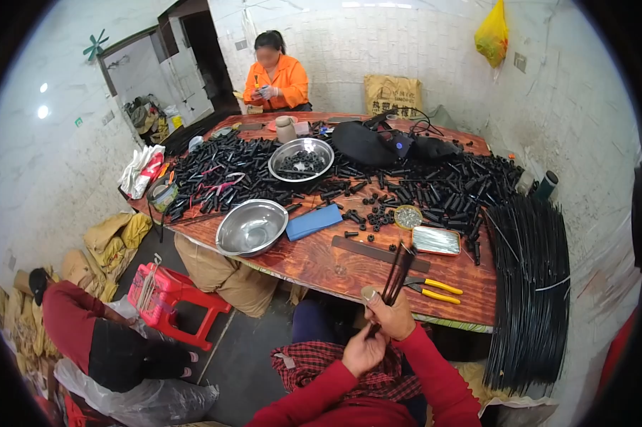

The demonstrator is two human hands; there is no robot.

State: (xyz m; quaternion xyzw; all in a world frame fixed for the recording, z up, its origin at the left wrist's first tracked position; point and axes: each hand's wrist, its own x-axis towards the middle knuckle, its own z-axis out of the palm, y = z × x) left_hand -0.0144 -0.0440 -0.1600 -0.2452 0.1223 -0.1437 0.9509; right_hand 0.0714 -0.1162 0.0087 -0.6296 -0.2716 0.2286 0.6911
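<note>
Wooden worktop [314,260] loaded end to end: broad heap of short black tube pieces [225,167] on the far left half, second heap [449,186] on the right. Big bundle of long black rods [531,285] leaning off the right edge, looks largely undrawn, so plenty left by that measure. Black bag [367,142] at the far side. Empty steel bowl [251,226] near the front edge; second steel bowl [301,159] further back part-filled with small black parts, so some output done, far from all. Blue flat pad [314,221] beside the empty bowl, dark flat strip [378,253] in front, shallow tin tray [436,240] and small round dish [407,216] of tiny bits to the right. Yellow-handled pliers [434,290] lying unused just right of the hands. Work piece: handful of thin black rods [398,274], slim, straight, dark, matte, fanned slightly at the top, held upright over the near edge of the worktop, just above the lap. Right hand [388,313] clenched round the rods mid-length. Left hand [362,350] closed on their lower ends, fingers curled; exact pinch not resolvable. Seated co-worker in orange at the far end, hands busy with own small part.
</note>
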